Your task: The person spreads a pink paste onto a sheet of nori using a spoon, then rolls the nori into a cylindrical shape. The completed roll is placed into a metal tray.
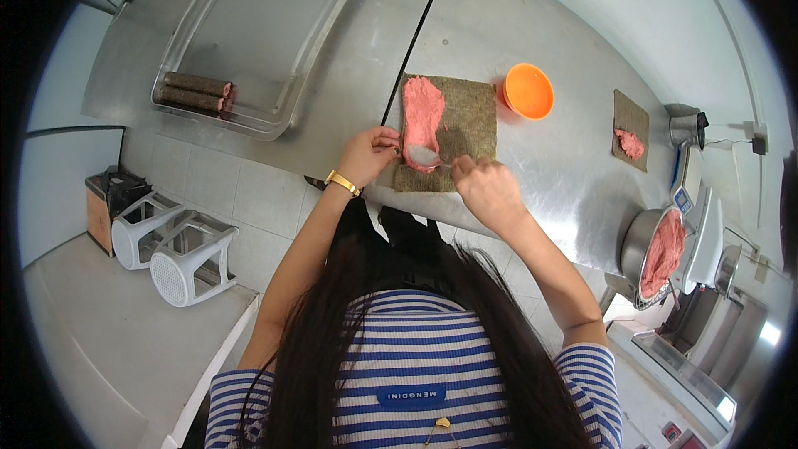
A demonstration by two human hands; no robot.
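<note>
Soft pink paste (424, 104) is best evened inside the left edge of the square olive sheet (470, 108); silver metal spoon (422, 156) grasped by right hand (488, 189), grip of left hand (366, 158) unclear.

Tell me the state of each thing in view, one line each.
Left hand: fingers bent at the dark sheet's left edge.
Right hand: closed around the spoon's handle.
Spoon: bowl end on the pink paste.
Dark sheet: flat, pink paste along its left side.
Orange bowl: upright, contents unclear.
Tray: holding two filled rolls.
Second sheet: flat, bearing a paste lump.
Metal bowl: heaped with more paste.
</note>
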